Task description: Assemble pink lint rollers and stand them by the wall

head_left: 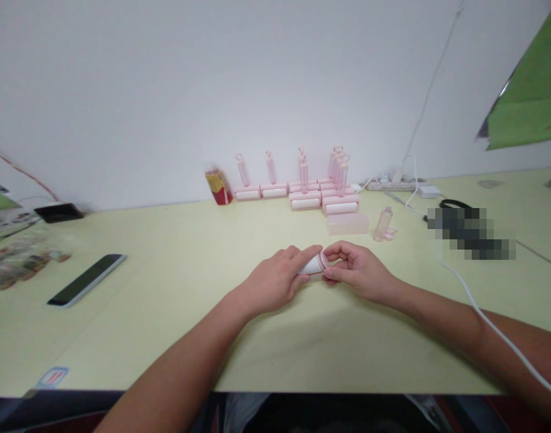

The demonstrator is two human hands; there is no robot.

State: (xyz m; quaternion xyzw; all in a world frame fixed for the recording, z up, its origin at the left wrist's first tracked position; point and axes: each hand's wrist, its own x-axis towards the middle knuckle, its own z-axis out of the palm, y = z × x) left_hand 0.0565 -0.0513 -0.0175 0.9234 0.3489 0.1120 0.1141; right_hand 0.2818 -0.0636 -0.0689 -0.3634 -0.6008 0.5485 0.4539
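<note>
My left hand is wrapped round a white lint roller with a pink rim, held just above the table. The thumb and fingers of my right hand pinch its pink end. Beyond my hands, a translucent pink cover lies on its side. To the right of it stands a small translucent pink bottle-shaped handle, with a pink loop piece at its base.
Several pink lint rollers with upright handles line the wall. A red and yellow packet stands left of them. A phone lies at left. A power strip sits at the back right; a white cable crosses over my right forearm.
</note>
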